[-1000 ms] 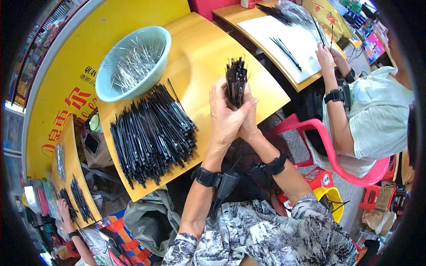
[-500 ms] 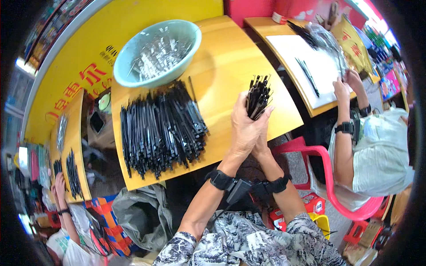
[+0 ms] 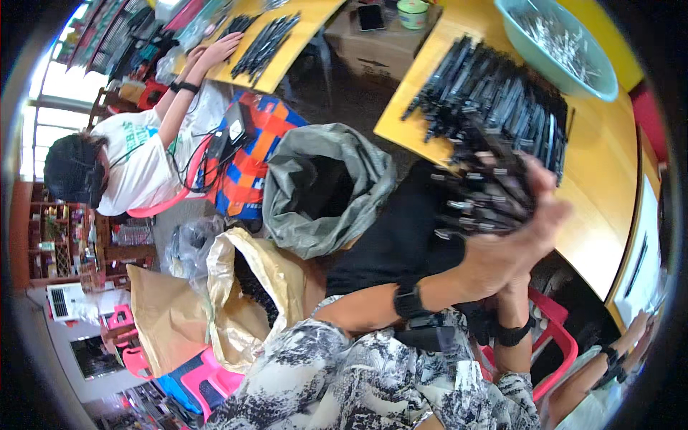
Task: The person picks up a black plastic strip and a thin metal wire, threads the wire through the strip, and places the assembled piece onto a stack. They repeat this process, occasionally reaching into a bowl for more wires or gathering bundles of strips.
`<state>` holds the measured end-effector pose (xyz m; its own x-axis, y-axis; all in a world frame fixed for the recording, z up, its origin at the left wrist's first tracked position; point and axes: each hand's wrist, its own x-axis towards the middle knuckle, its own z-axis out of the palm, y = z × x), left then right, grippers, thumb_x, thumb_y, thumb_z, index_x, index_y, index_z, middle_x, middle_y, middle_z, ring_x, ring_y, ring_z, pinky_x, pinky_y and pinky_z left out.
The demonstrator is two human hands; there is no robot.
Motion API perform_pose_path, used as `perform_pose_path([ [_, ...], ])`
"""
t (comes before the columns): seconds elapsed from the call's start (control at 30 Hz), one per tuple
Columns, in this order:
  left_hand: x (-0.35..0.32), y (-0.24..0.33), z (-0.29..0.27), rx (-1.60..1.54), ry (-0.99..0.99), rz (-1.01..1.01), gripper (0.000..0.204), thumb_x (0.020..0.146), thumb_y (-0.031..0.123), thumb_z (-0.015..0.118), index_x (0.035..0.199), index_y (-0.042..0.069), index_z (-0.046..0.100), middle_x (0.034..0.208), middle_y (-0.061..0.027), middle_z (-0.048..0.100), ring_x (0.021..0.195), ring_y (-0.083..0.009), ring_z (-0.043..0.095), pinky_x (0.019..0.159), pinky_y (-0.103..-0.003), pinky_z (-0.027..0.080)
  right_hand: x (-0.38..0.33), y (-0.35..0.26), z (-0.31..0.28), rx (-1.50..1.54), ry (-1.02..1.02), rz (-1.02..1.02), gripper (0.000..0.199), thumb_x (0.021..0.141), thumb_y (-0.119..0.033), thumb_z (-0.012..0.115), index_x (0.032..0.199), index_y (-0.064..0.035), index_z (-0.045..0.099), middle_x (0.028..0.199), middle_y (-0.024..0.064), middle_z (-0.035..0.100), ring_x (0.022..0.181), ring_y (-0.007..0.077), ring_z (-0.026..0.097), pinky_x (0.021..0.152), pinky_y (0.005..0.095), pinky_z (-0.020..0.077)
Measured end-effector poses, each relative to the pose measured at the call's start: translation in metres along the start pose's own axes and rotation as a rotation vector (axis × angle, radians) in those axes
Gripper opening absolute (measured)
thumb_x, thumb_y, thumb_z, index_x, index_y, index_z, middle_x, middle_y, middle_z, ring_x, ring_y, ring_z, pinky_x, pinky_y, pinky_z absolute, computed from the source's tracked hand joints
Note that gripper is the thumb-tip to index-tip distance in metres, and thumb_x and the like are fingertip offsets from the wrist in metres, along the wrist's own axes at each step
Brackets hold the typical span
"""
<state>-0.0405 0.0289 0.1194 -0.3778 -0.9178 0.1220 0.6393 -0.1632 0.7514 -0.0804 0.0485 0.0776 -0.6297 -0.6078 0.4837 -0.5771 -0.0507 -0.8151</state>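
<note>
Head view: two hands sit right of centre, pressed together around a bundle of black sticks [image 3: 484, 193] whose ends fan out toward the left. The left hand [image 3: 512, 247] is in front, palm against the bundle, fingers reaching up along it; the right hand [image 3: 527, 276] is mostly hidden behind it, only its wrist and forearm showing below. Each wrist carries one black band, two in all.

The bundle hangs just off the near edge of the yellow counter [image 3: 595, 208], which runs from top centre down the right side. On that counter lies one large pile of black sticks [image 3: 494, 82], reaching close to the edge, and one pale green bowl [image 3: 602, 75] of thin silvery pieces in the upper right. Bare counter is left only along the right.

Left of the hands the floor is crowded: one open grey sack [image 3: 322, 190] at centre, one gold-coloured bag [image 3: 244, 301] below it, both with mouths open and just beside each other. A second yellow counter [image 3: 287, 43] at upper left holds more black sticks, with another person [image 3: 136, 165] seated at it, one hand flat on the top.
</note>
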Motion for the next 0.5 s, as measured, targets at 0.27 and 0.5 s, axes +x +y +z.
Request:
perform_pose_path([
  [0.27, 0.042, 0.052, -0.191, 0.075, 0.545, 0.086, 0.018, 0.086, 0.02, 0.057, 0.079, 0.005, 0.052, 0.067, -0.0019, 0.052, 0.062, -0.0144, 0.054, 0.067, -0.031, 0.048, -0.034, -0.028, 0.12, -0.073, -0.825, -0.144, 0.062, 0.065, -0.008, 0.068, 0.12, -0.0039, 0.04, 0.114, 0.0162, 0.049, 0.106, 0.0308, 0.049, 0.081, 0.0384, 0.0438],
  [0.5, 0.025, 0.027, -0.375, -0.916, 0.833, -0.573, 0.012, 0.079, 0.004, 0.058, 0.074, 0.003, 0.046, 0.063, -0.0051, 0.05, 0.057, -0.0183, 0.05, 0.058, -0.031, 0.044, -0.041, 0.051, 0.183, -0.155, -0.877, 0.239, 0.085, 0.068, -0.021, 0.072, 0.131, 0.0063, 0.022, 0.128, 0.0283, 0.035, 0.12, 0.0397, 0.034, 0.103, 0.0402, 0.0276],
])
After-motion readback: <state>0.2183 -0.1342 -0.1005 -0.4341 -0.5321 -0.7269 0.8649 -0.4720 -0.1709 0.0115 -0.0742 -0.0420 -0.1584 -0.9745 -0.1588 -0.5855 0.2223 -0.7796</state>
